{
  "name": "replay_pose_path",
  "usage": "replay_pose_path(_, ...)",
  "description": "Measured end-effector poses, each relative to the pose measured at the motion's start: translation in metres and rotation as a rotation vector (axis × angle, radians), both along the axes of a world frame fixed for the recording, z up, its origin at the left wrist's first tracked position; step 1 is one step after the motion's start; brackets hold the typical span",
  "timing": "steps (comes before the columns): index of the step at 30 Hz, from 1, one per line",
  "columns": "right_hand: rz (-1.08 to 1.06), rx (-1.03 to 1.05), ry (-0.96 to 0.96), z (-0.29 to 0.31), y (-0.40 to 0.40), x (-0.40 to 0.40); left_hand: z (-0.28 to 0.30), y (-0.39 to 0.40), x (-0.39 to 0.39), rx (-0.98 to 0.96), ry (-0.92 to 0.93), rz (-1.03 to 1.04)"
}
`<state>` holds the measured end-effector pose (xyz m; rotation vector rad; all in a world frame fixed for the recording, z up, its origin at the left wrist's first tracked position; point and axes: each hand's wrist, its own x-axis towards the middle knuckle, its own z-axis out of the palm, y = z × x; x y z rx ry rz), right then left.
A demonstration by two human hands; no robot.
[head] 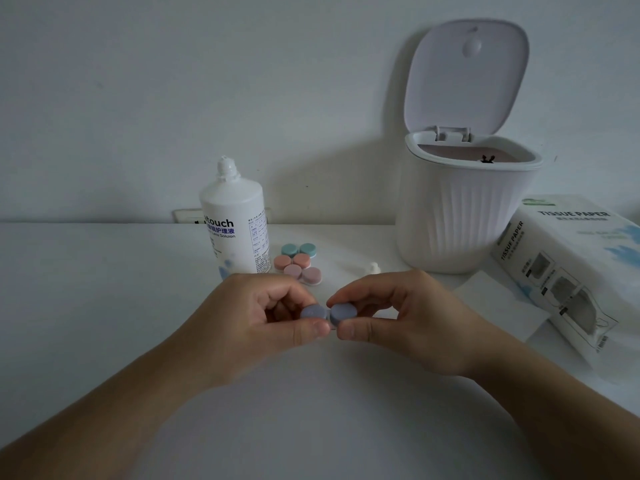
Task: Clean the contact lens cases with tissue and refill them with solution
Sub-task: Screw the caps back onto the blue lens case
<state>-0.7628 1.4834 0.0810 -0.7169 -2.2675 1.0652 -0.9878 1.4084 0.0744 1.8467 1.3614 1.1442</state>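
I hold a blue-grey contact lens case [328, 314] above the white table, both caps on. My left hand [263, 317] pinches its left cap between thumb and fingers. My right hand [398, 313] pinches the right cap the same way. Behind my hands lie a teal case [298, 250], a salmon case [292, 261] and a mauve case [303, 274]. The white solution bottle [235, 223] stands upright at the back with its cap off. Its small white cap [373, 268] lies on the table. A tissue pack [568, 271] sits at the right with a flat tissue sheet [498, 306] beside it.
A white ribbed bin [464, 209] stands at the back right, lid flipped up, with a pink liner inside. A wall socket plate [185, 216] is behind the bottle. The white table [104, 289] meets a plain wall at the back.
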Motion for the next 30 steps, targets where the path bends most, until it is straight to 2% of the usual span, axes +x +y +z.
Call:
replay_pose_path(12,0.002,-0.006,-0.016,0.001,0.002,0.0,-0.006,0.002,0.004,0.062,0.034,0.052)
replay_pose_path(17,0.009,0.004,-0.032,-0.004,0.004,-0.001,-0.01,0.004,0.003,0.116,0.12,0.025)
replay_pose_path(26,-0.083,0.024,-0.082,-0.003,0.008,0.003,-0.001,-0.001,-0.008,0.059,0.205,0.052)
replay_pose_path(30,-0.149,0.034,-0.079,-0.011,0.014,0.003,0.0,-0.014,-0.027,0.037,0.213,0.13)
